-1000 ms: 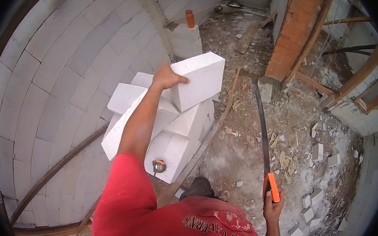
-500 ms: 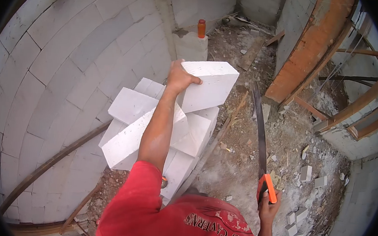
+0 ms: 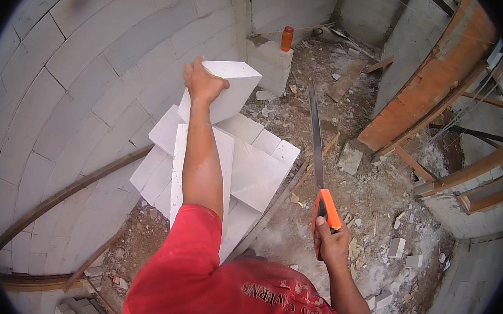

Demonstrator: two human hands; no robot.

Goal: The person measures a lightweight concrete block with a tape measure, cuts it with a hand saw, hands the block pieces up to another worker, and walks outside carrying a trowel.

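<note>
With fingers over its top edge and thumb on the near face, my left hand (image 3: 204,84) grips a white lightweight concrete block (image 3: 233,93) at its left end. That block stands on edge at the far side of a stack of similar white blocks (image 3: 256,172). My left forearm passes above another block (image 3: 219,160), hiding part of it. My right hand (image 3: 332,240) is closed around the orange and black handle of a hand saw (image 3: 317,138). The saw points up and away, held to the right of the stack, its blade apart from the blocks.
A block wall (image 3: 90,109) runs along the left. An orange bottle (image 3: 287,39) stands on a block (image 3: 269,64) at the back. Orange-brown boards (image 3: 428,82) lean at the right. Rubble and small block offcuts (image 3: 397,247) litter the ground.
My left hand has shifted the gripped block left, uncovering blocks on the right of the stack. The saw has come up and left in my right hand. The view has also turned slightly.
</note>
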